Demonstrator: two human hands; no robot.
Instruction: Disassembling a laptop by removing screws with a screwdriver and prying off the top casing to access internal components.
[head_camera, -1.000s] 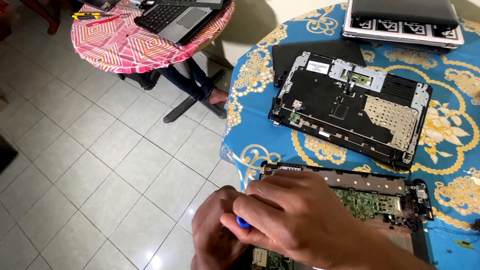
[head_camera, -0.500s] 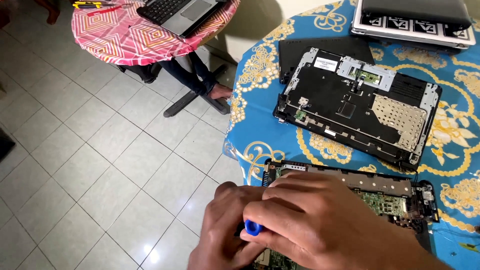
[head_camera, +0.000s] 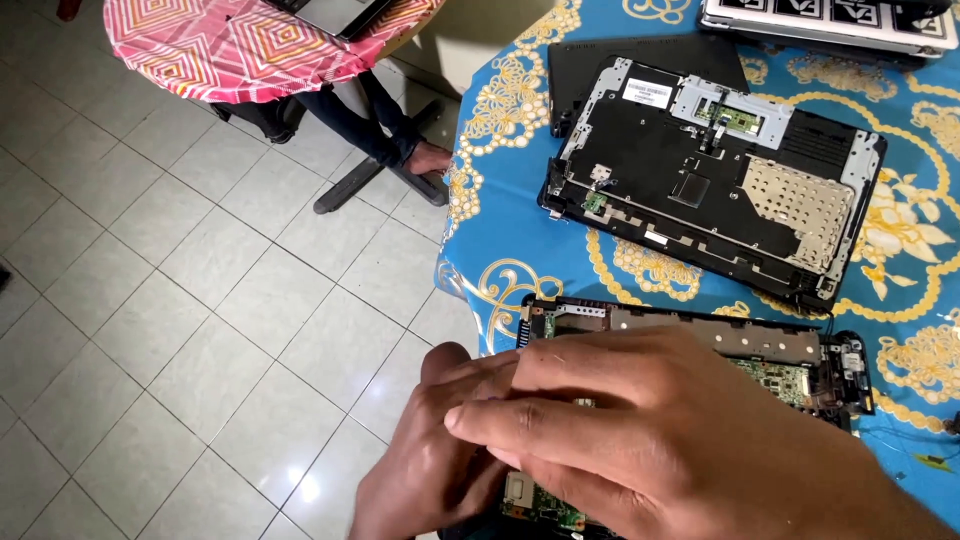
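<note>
A blue patterned counter (head_camera: 520, 215) stands over pale floor tiles (head_camera: 180, 330); both hands (head_camera: 600, 440) curl closed over the near-edge circuit board (head_camera: 780, 365), grip hidden.

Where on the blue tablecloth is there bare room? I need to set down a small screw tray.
The free strip of tablecloth lies along the table's left edge, beside the upturned laptop case. A narrow band separates that case from the opened laptop base. It is crowded near the left hand and right hand.
</note>
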